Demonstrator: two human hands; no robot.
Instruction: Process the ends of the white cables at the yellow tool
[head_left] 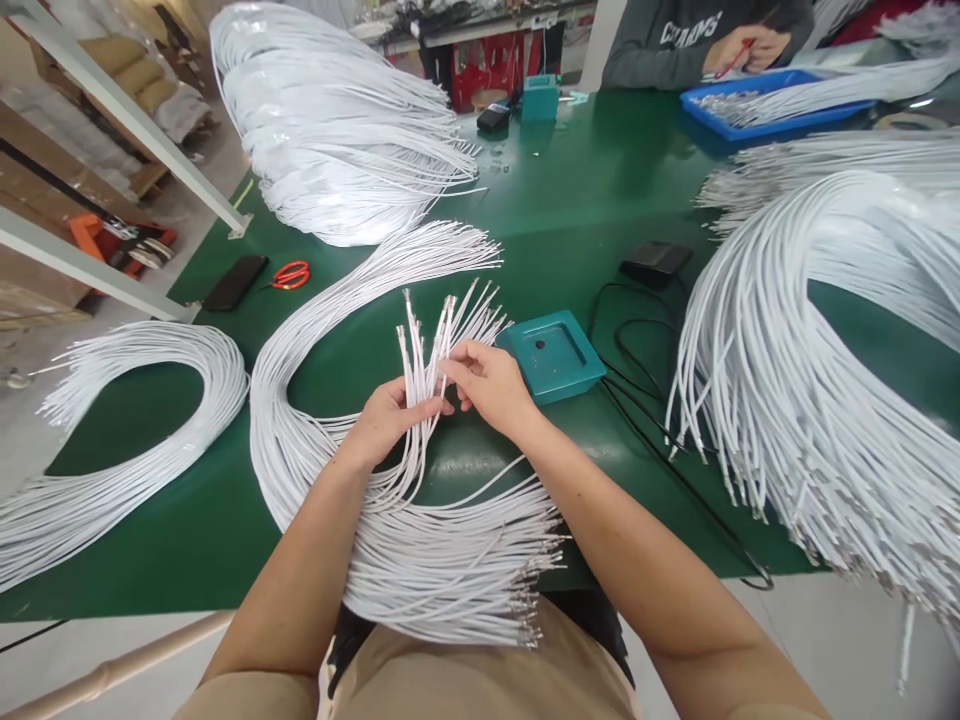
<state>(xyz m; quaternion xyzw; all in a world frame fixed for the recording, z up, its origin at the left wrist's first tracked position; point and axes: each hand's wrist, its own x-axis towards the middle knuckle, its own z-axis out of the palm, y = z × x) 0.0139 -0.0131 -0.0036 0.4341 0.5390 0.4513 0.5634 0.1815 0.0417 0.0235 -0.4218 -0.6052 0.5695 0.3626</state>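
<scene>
My left hand (397, 415) is closed round a small bunch of white cables (417, 375), whose ends with small metal tips point up and away from me. Close beside it, my right hand (484, 380) pinches one or more cables at the right side of that bunch. The bunch bends down into a long curved bundle of white cables (277, 400) on the table, its near ends (465, 570) fanned out in front of my body. Just right of my right hand is a teal square tray-like block (555, 355) with a dark hole.
A green table (600, 180) carries more cable bundles: a coil at left (202, 370), a tall heap behind (337, 120), and a large pile at right (750, 330). Red-handled scissors (291, 275), a phone (235, 283) and a black pedal-like box (657, 263) with cords lie around. A co-worker's hands (746, 50) are near a blue tray (780, 125).
</scene>
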